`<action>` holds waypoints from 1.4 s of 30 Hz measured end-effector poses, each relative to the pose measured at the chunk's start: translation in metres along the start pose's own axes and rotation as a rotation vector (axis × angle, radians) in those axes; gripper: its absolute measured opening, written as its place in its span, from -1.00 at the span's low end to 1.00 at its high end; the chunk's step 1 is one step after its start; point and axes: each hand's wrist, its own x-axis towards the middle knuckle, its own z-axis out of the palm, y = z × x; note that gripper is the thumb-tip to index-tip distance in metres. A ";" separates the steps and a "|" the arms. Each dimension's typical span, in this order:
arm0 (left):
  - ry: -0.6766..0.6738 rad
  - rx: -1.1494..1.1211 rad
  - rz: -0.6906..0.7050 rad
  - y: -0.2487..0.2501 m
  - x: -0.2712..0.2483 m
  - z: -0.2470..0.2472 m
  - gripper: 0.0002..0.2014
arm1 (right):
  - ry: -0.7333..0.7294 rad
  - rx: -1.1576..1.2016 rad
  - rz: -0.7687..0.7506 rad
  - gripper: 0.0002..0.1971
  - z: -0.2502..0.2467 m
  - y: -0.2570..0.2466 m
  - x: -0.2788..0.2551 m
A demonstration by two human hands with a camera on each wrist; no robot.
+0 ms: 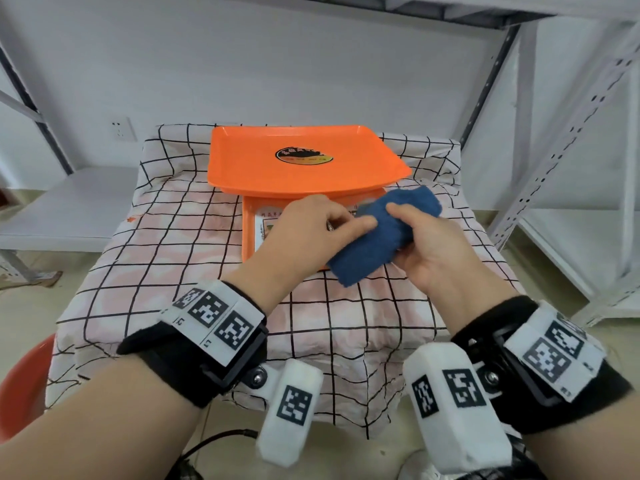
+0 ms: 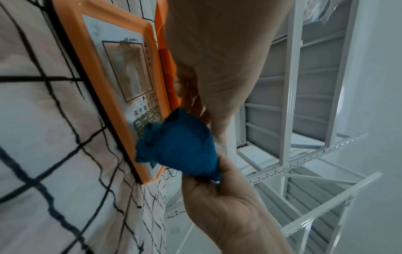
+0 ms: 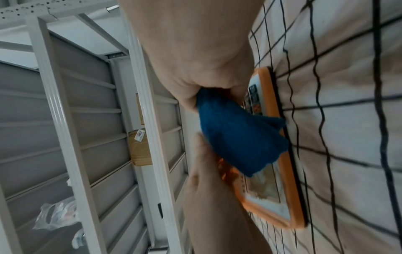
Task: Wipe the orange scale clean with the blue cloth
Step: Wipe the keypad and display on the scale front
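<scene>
The orange scale [image 1: 298,168] stands on a checked tablecloth, its flat pan at the back and its display panel [image 2: 121,72] facing me. A folded blue cloth [image 1: 374,244] is held just above the right part of that panel. My right hand [image 1: 405,230] grips the cloth from the right, fingers wrapped round its middle. My left hand [image 1: 349,225] meets it from the left, thumb laid on the cloth's near side and curled fingers behind it. In the right wrist view the cloth [image 3: 237,137] hangs over the panel's keypad and hides it. The panel's window looks smudged brown.
The pink-and-white checked tablecloth [image 1: 207,271] covers a small table. Grey metal shelving [image 1: 571,133] stands close on the right, and a low shelf [image 1: 69,202] on the left. A red stool [image 1: 24,386] sits at the lower left, and a black cable [image 1: 214,441] lies below.
</scene>
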 end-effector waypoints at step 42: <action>0.084 0.047 0.098 -0.012 -0.002 -0.001 -0.65 | -0.165 -0.228 -0.162 -0.76 0.023 -0.004 0.000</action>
